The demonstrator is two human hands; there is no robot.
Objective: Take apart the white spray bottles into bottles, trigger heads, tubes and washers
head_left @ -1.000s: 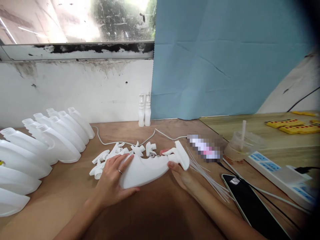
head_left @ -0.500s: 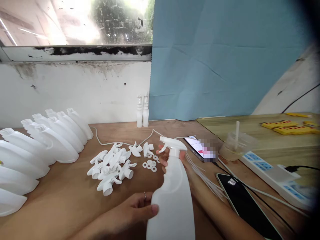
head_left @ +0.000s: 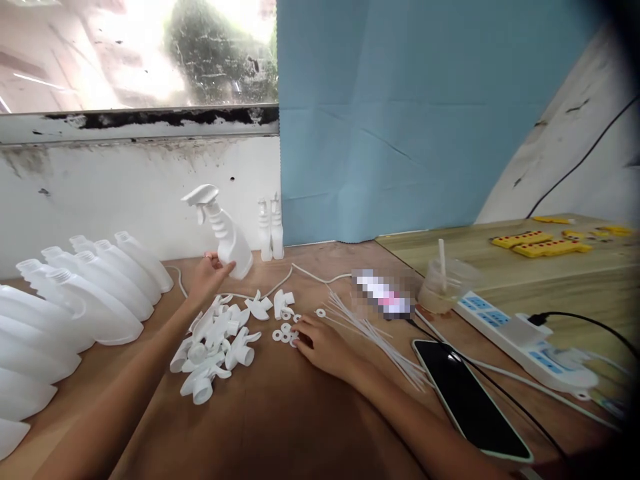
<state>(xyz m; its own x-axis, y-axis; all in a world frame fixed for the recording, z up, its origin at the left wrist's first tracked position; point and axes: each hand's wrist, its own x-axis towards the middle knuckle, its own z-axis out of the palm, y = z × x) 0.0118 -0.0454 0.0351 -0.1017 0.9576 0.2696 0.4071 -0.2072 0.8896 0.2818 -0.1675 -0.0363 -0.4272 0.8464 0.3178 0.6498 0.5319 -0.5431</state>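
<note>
Near the back wall, my left hand (head_left: 214,270) is closed around the lower body of a white spray bottle (head_left: 234,250). The bottle has a trigger head on top and leans to the left. My right hand (head_left: 325,347) is over a small group of flat white washers (head_left: 285,328); its fingers are curved, with thumb and fingertips apart at the washers. A heap of white trigger spray heads (head_left: 220,333) lies left of it. Thin white dip tubes (head_left: 375,337) are spread to the right of that hand.
White bottles without heads (head_left: 100,293) stand in rows at the left. Two small white bottles (head_left: 271,230) are against the wall. At the right are a blurred lit phone (head_left: 385,297), a dark phone (head_left: 470,400), a plastic cup (head_left: 443,287), a power strip (head_left: 525,347) and cables.
The spray bottle has moved from in front of me to the back left, now in my left hand alone. My right hand has let go of it and come down to the washers.
</note>
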